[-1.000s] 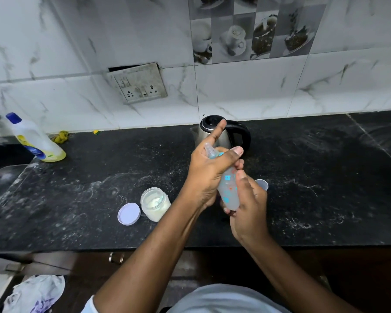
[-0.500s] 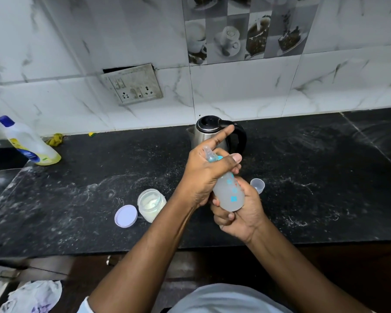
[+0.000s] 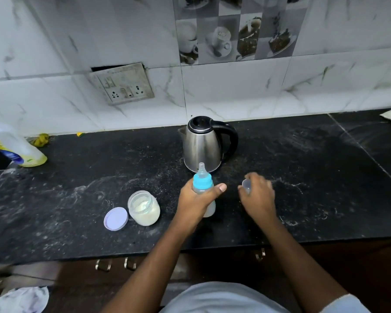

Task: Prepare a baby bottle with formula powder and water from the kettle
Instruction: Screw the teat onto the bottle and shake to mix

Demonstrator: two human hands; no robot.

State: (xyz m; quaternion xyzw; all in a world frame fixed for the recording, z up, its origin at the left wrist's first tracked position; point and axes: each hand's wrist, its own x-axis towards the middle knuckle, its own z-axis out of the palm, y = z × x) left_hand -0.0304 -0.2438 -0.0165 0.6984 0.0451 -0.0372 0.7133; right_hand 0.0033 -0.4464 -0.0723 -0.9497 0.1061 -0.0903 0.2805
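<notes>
The baby bottle [image 3: 203, 181] stands upright on the black counter [image 3: 303, 177], with a blue collar, a clear teat and cloudy milk inside. My left hand [image 3: 194, 199] grips its body from the left. My right hand [image 3: 256, 195] lies to the right of it, its fingers curled round the small clear bottle cap [image 3: 246, 184]. Behind the bottle stands the steel kettle [image 3: 202, 145] with its black handle to the right. The open jar of formula powder [image 3: 144, 207] sits to the left, its pale purple lid [image 3: 116, 218] lying beside it.
A yellow detergent bottle [image 3: 11, 145] stands at the far left near the sink edge. A wall socket plate [image 3: 122, 84] hangs above the counter. White powder streaks the counter surface. A crumpled cloth [image 3: 22, 299] lies on the floor at the lower left.
The bottle was held tilted in both hands above the counter; now it stands upright in my left hand. My right hand has left it and taken hold of the clear cap.
</notes>
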